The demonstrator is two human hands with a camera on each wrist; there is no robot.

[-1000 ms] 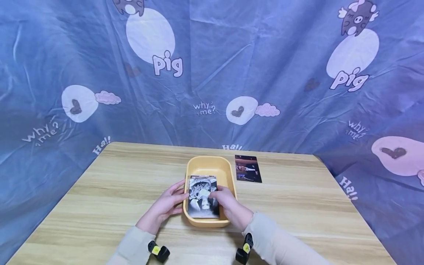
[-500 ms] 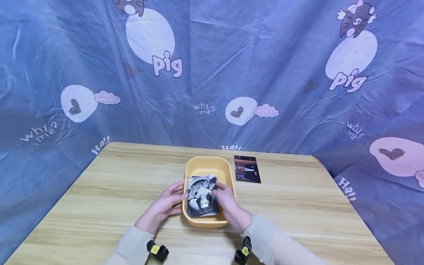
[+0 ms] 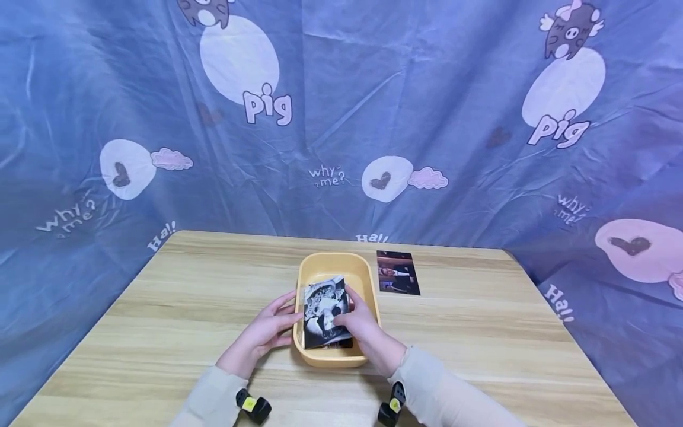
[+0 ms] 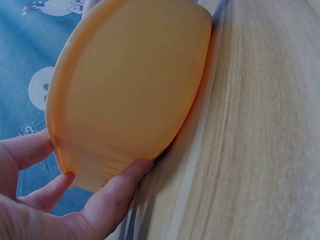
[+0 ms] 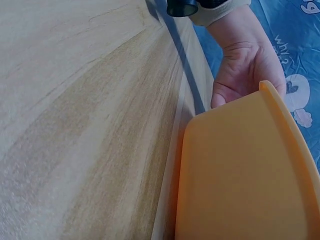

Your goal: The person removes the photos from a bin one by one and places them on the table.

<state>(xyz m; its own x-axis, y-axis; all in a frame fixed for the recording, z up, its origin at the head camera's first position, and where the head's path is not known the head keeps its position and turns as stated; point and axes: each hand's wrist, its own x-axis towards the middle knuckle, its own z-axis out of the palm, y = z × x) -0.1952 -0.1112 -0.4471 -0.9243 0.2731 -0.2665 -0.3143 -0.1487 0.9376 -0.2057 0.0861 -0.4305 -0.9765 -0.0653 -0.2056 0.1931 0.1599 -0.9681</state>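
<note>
A yellow plastic tray [image 3: 335,360] stands in the middle of the table. My left hand [image 3: 264,331] holds its left side, fingertips at the rim and along the outer wall, as the left wrist view shows close up. Inside the tray, my right hand [image 3: 368,329] pinches a black-and-white photo [image 3: 319,305], thumb on its face and the other fingers partly hidden at its right edge. That photo lies askew over other photos, whose edges peep out below it. The right wrist view shows the tray's outer wall, with the left hand's palm beyond it; the photos are hidden there.
A dark colour photo [image 3: 398,273] lies on the wooden table [image 3: 469,332], just right of the tray's far end. Behind the table hangs a blue cloth [image 3: 341,118] with printed pigs and words. A black wrist camera sits on each sleeve.
The top photo has turned and shifted slightly away from me, uncovering photos beneath its near edge. My right thumb has slid along it. The left hand and the tray have hardly moved.
</note>
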